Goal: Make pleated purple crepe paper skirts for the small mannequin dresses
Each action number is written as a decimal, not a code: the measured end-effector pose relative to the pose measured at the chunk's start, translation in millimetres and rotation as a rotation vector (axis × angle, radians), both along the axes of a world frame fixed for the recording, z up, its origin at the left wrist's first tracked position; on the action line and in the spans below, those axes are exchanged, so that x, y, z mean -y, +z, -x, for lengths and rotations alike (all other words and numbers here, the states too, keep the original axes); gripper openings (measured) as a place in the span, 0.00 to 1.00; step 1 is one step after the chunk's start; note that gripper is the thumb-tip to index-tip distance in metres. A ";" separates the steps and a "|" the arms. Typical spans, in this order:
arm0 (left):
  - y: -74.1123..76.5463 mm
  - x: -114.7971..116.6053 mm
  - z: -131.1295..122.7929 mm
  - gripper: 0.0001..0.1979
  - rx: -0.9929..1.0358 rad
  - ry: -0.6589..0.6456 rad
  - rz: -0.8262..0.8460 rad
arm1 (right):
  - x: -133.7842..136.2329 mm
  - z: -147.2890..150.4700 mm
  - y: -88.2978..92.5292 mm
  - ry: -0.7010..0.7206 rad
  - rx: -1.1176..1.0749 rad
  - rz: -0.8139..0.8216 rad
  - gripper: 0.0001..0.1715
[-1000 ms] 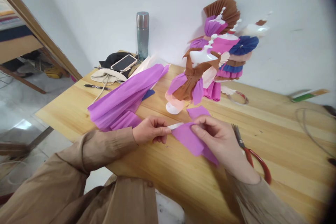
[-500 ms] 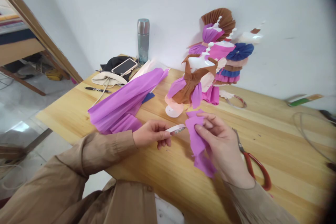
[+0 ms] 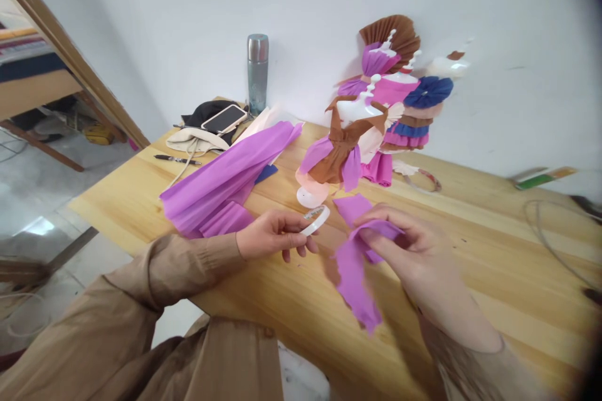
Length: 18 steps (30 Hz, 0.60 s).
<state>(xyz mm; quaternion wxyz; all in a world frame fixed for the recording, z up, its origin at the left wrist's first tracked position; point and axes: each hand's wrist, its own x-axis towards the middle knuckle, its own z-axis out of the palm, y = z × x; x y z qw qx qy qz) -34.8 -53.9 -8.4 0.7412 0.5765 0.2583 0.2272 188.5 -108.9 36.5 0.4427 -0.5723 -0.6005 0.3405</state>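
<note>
My left hand [image 3: 279,235] pinches a narrow roll of white tape [image 3: 320,220] between thumb and fingers, its printed inner core showing. Between the thumb and fingers of my right hand [image 3: 399,244] is a ragged strip of purple crepe paper [image 3: 353,276], folded over the fingertips with its lower end hanging. The paper and the tape roll are apart. Behind the tape roll stands a small white dress form [image 3: 360,111] wearing a brown and purple paper dress [image 3: 345,153]. A larger sheet of purple crepe paper [image 3: 230,169] lies beyond my left forearm.
More dress forms in paper outfits [image 3: 397,91] stand against the wall. At the table's [image 3: 117,200] back left are a thermos [image 3: 258,75], a phone [image 3: 224,118] on a fabric bag [image 3: 195,140], and a pen [image 3: 176,160]. A cord [image 3: 548,235] lies at right.
My right hand has moved right and turned, swinging the purple strip away from the tape roll. The roll has tilted upright in my left hand. Orange-handled scissors are now hidden behind my right arm.
</note>
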 end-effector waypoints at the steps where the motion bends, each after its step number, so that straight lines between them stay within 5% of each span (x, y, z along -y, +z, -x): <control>1: 2.7 0.5 -0.4 0.25 -0.015 -0.006 -0.014 | 0.2 -0.7 1.9 0.021 0.005 0.017 0.05; 6: 16.7 5.9 -2.8 0.22 -0.096 0.024 -0.033 | 2.4 -6.1 1.6 0.094 0.033 0.056 0.15; 18: 54.2 5.2 -20.3 0.13 -0.098 0.039 -0.115 | 4.8 -18.7 14.2 0.006 -0.170 0.125 0.11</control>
